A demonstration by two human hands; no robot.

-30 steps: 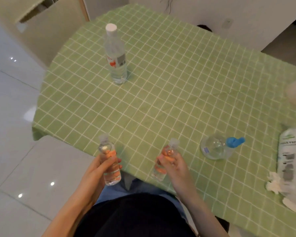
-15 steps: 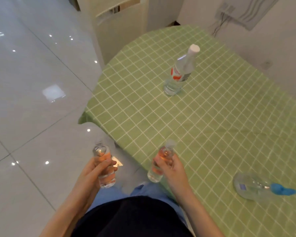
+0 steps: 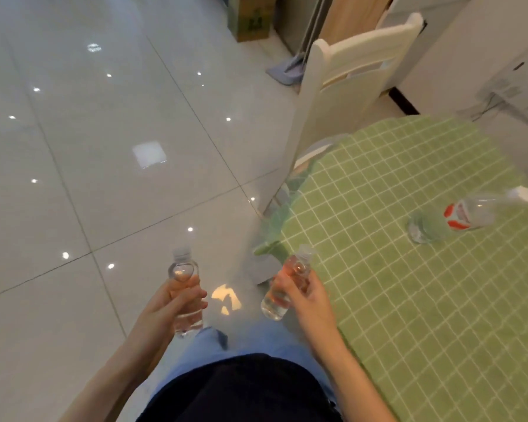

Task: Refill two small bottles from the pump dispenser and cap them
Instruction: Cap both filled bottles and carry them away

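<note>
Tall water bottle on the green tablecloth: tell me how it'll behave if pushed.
The tall water bottle stands narrow on a small base, so a high push would probably tip it. Round-bodied, it would likely roll once down. Capped, so spilling seems unlikely.

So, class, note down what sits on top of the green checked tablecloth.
A tall clear bottle with a white cap and red label stands on the tablecloth. The table beneath is hidden by the cloth, which runs out of frame at right.

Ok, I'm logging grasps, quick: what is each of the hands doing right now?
Left hand: holds a small clear plastic bottle.
Right hand: holds a second small clear plastic bottle.
</note>
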